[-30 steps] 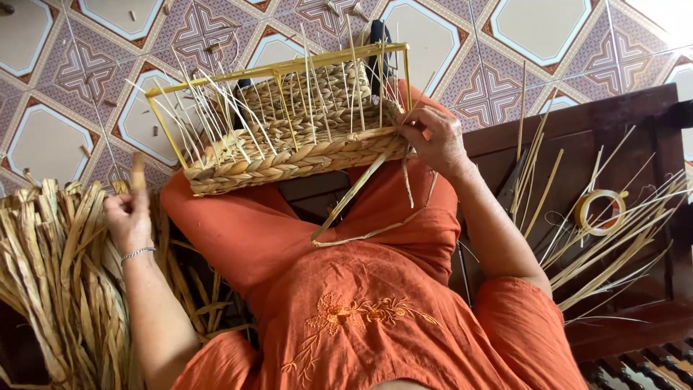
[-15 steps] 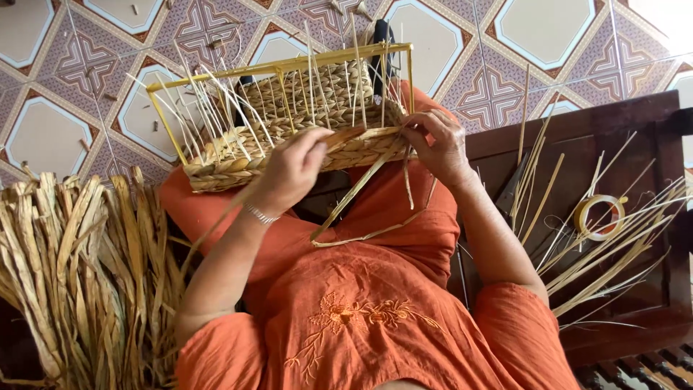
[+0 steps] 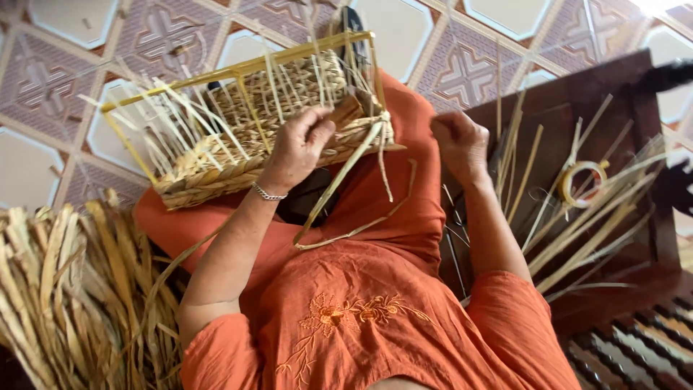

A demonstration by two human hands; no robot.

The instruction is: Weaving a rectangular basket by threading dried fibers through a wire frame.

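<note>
A half-woven straw basket (image 3: 216, 173) on a yellow wire frame (image 3: 238, 68) lies tilted across my lap, loose pale strips sticking up from it. My left hand (image 3: 299, 144) grips its braided rim near the right corner, fingers pinching a brown strip (image 3: 346, 112). A long loose strip (image 3: 339, 180) hangs from that corner over my orange clothes. My right hand (image 3: 458, 141) is a closed fist to the right of the basket, apart from it, above the bench edge; I see nothing clearly held in it.
A big pile of dried straw (image 3: 65, 289) lies at the left. On the dark wooden bench (image 3: 577, 94) at the right lie several cut strips and a roll of tape (image 3: 581, 184). Patterned floor tiles (image 3: 491, 14) lie beyond.
My left hand came from the straw pile to the basket rim. My right hand let go of the basket's right corner and moved right. The basket tilted.
</note>
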